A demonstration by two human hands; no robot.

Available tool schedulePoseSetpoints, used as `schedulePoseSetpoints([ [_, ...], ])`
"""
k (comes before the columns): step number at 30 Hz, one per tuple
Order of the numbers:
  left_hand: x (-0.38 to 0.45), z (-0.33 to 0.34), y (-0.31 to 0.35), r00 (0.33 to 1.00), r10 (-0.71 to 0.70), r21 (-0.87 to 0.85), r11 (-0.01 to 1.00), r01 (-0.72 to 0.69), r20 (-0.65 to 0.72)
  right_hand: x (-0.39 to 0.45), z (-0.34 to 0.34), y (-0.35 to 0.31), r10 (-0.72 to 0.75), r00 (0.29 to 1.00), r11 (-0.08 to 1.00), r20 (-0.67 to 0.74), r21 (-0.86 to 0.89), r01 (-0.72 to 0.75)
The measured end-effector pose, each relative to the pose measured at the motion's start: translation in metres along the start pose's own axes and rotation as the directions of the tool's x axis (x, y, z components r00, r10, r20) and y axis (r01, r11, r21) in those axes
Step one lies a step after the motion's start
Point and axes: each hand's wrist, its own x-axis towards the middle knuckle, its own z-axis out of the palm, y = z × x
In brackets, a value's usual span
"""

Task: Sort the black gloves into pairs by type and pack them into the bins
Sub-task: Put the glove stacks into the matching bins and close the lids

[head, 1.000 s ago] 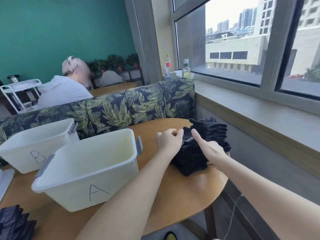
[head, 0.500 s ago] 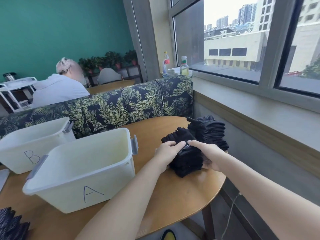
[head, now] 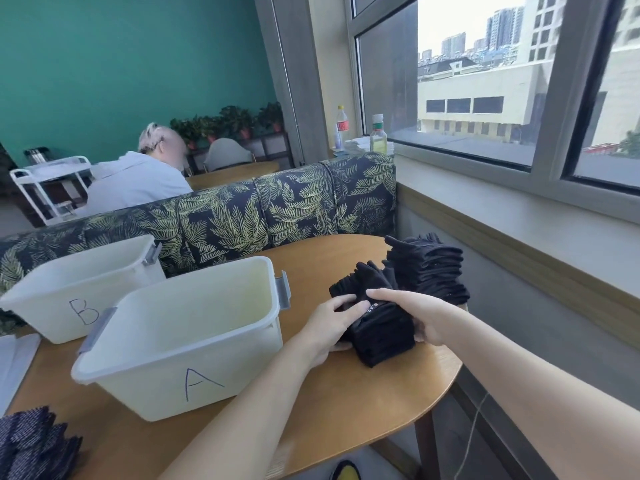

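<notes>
I observe both hands on the near stack of black gloves point(head: 379, 329), which sits at the right end of the wooden table point(head: 346, 403), to the right of bin A. The left hand point(head: 332, 323) lies against the stack's left side with fingers extended and only slightly bent, fingertips on the top glove; the thumb is hidden, so I cannot tell whether it hooks under the stack. The right hand point(head: 420, 315) clasps the right side: its index finger reaches straight across the top, and the other fingers curl down around the stack's right edge.

The near stack is folded, dark, neatly layered, with a small white marking on top between the two hands. The marking is too small to read. Glove fingers splay out from its far end. A second, taller stack of black gloves point(head: 429, 268) stands just behind it, nearer the window ledge, touching or almost touching.

Bin A point(head: 194, 368) and bin B point(head: 55, 306) stand side by side to the left, both pale plastic; I see nothing in the visible part of their interiors. A dark speckled fabric pile point(head: 34, 445) lies at the table's near left corner.
</notes>
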Motion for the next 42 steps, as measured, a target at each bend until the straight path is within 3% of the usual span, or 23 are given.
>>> schedulePoseSetpoints([
  [8,-0.013,0.000,-0.004,0.998,0.064,-0.057,0.996,-0.063,0.024,0.004,0.006,0.012,-0.191,0.981,0.982,-0.040,-0.006,0.190],
  [11,-0.020,0.002,-0.003,0.997,0.068,-0.063,0.996,-0.066,0.039,-0.002,0.010,0.017,-0.323,0.938,0.946,-0.123,-0.009,0.325],
  [17,-0.042,0.003,0.002,0.997,0.065,-0.153,0.986,-0.059,0.036,-0.019,0.013,0.021,-0.532,0.846,0.847,-0.033,0.000,0.532],
  [22,-0.065,0.002,0.011,0.997,0.078,-0.272,0.960,-0.070,0.020,-0.037,0.021,0.012,-0.594,0.804,0.804,-0.014,0.039,0.594],
  [28,-0.088,-0.010,0.045,0.963,0.238,-0.292,0.919,-0.264,-0.122,-0.073,0.032,-0.026,-0.668,0.744,0.739,0.003,0.117,0.663],
  [36,-0.130,-0.075,0.102,0.835,0.451,-0.186,0.833,-0.521,-0.317,-0.111,0.082,-0.091,-0.730,0.681,0.675,0.058,0.217,0.705],
  [42,-0.154,-0.155,0.111,0.834,0.437,-0.033,0.880,-0.474,-0.338,-0.111,0.150,-0.115,-0.706,0.687,0.708,0.174,0.190,0.680],
])
